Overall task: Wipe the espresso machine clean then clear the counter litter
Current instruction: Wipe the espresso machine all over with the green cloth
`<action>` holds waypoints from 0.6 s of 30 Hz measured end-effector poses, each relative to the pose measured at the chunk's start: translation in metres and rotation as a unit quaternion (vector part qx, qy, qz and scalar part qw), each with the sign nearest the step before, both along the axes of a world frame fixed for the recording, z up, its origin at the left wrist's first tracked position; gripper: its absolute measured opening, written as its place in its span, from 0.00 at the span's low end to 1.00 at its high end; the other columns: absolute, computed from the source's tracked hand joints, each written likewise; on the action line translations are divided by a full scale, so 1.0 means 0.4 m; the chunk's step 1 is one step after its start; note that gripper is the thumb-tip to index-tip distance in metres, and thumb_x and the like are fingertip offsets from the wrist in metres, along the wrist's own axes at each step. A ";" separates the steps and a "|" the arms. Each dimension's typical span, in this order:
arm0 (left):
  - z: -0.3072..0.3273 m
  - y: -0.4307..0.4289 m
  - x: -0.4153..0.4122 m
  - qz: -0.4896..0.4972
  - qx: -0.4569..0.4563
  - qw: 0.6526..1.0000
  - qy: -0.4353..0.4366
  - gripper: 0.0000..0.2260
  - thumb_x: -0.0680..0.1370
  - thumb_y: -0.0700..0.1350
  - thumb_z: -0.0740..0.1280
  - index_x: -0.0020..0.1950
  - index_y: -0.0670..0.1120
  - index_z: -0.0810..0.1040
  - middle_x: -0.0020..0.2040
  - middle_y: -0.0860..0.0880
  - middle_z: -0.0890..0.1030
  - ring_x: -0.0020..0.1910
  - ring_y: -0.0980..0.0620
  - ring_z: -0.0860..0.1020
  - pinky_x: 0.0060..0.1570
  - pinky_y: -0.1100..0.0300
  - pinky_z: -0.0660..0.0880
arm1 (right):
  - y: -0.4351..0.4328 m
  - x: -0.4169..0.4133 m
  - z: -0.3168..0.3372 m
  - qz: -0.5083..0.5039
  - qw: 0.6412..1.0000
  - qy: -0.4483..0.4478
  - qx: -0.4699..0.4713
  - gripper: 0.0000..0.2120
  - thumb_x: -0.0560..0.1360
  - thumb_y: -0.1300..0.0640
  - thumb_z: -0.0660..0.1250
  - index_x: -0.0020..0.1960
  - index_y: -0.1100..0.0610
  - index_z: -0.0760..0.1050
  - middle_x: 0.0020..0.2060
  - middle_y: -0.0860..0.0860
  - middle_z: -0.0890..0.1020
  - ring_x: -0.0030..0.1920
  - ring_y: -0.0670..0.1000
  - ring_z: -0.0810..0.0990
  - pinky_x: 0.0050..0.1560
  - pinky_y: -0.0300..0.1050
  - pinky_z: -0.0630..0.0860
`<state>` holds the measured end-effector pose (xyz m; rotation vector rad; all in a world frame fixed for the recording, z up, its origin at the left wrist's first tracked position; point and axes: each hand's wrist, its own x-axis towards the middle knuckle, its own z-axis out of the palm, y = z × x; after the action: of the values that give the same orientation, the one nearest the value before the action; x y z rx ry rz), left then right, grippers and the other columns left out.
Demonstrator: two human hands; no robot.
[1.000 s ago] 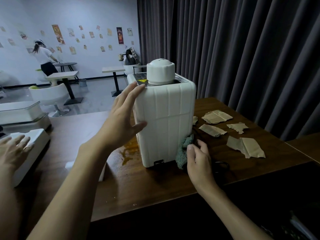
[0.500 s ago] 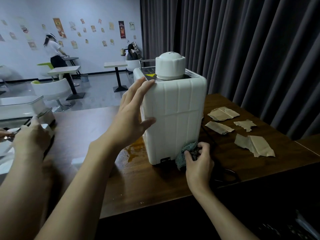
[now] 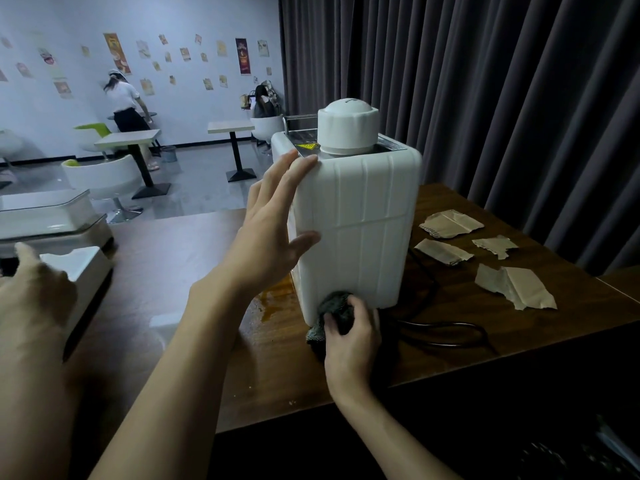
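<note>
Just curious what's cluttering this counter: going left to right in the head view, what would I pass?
White appliance → amber spill → espresso machine → torn brown paper scraps.

L hand [image 3: 273,233] flat on espresso machine [image 3: 363,237], R hand [image 3: 349,344] grips cloth [image 3: 332,306]

The left hand [image 3: 273,233] and right hand [image 3: 351,344] are bare, with slender fingers. Both forearms [image 3: 194,358] are bare too, uncovered all the way to the near edge of view.
</note>
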<state>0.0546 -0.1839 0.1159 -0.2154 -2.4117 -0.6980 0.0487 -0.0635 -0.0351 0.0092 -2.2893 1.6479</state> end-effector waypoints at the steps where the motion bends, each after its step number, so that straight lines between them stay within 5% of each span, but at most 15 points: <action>1: -0.001 0.001 -0.001 0.000 0.000 1.000 0.001 0.45 0.72 0.40 0.77 0.79 0.61 0.55 0.80 0.59 0.52 0.77 0.48 0.55 0.69 0.36 0.68 | 0.005 0.001 -0.002 0.006 1.000 0.014 0.014 0.19 0.72 0.60 0.74 0.62 0.59 0.77 0.61 0.54 0.75 0.65 0.54 0.73 0.66 0.46 0.71; 6: -0.004 0.001 -0.002 0.003 0.003 1.000 0.005 0.45 0.72 0.40 0.77 0.79 0.60 0.55 0.80 0.57 0.53 0.78 0.48 0.55 0.69 0.36 0.68 | 0.051 -0.020 0.008 0.028 0.998 0.050 0.017 0.17 0.73 0.63 0.73 0.61 0.60 0.78 0.52 0.47 0.74 0.53 0.45 0.74 0.58 0.33 0.71; 13: 0.000 0.000 -0.001 0.006 0.000 1.000 -0.006 0.44 0.72 0.42 0.77 0.79 0.60 0.55 0.80 0.58 0.52 0.78 0.48 0.54 0.69 0.35 0.68 | 0.151 -0.134 0.042 -0.101 0.991 -0.044 -0.083 0.18 0.75 0.59 0.71 0.64 0.61 0.76 0.60 0.56 0.75 0.58 0.57 0.77 0.58 0.54 0.77; 18: -0.002 0.000 -0.001 0.006 -0.001 1.000 0.000 0.44 0.72 0.41 0.77 0.79 0.60 0.55 0.80 0.58 0.52 0.78 0.48 0.55 0.68 0.36 0.69 | 0.095 -0.093 0.031 -0.085 0.992 -0.043 -0.084 0.13 0.75 0.60 0.71 0.58 0.60 0.76 0.61 0.57 0.74 0.60 0.57 0.76 0.59 0.51 0.76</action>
<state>0.0542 -0.1838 0.1153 -0.2025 -2.4125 -0.6897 0.0116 -0.0256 -0.0229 -0.2920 -2.1374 1.7760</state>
